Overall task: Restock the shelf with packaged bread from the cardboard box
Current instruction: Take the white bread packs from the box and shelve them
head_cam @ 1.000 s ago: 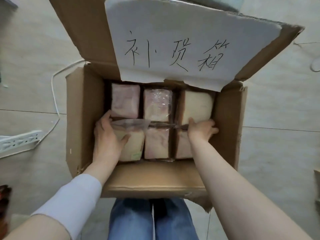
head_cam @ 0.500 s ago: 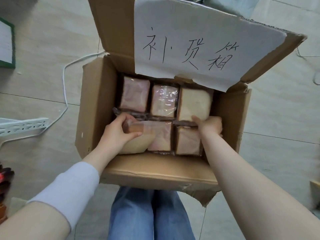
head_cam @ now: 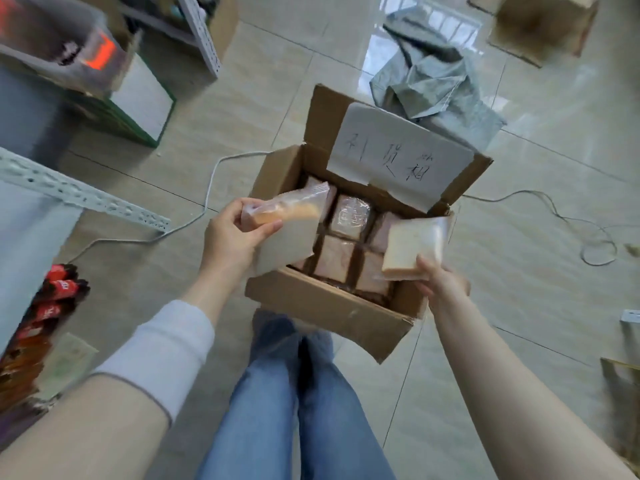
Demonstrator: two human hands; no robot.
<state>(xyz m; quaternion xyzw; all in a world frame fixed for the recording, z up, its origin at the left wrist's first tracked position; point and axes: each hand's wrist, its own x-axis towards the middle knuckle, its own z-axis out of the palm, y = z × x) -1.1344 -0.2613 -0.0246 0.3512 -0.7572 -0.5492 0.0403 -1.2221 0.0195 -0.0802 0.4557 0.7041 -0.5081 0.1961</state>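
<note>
Bread is clear of the box, one packet per hand. The left hand (head_cam: 235, 237) pinches the left packet (head_cam: 287, 209) at its near end, thumb on top and fingers beneath. This packet hangs over the 10 o'clock corner of the cardboard box (head_cam: 325, 306). The right hand (head_cam: 440, 282) grips the right packet (head_cam: 414, 247) by its bottom edge, with the slice upright above the box's 3 o'clock wall. The box sits on the floor at frame centre, flaps open, with the paper label (head_cam: 398, 157) on the far flap at 12 o'clock. The stacked packets (head_cam: 349, 218) left inside lie in rows. The shelf rail (head_cam: 79, 195) is at 9 o'clock, well apart from the box. Its boards are blurred, so I cannot tell how much free room they have.

Risks, as I judge them:
- Both holds take one edge of slick film, so a quick swing toward 9 o'clock could let a packet slide out or fold the soft slice.
- The white cable (head_cam: 214, 181) crosses the floor from the box's 10 o'clock toward the shelf, where a foot could catch it on the turn.
- With both hands full, neither is free to steady the goods already on the shelf.
</note>
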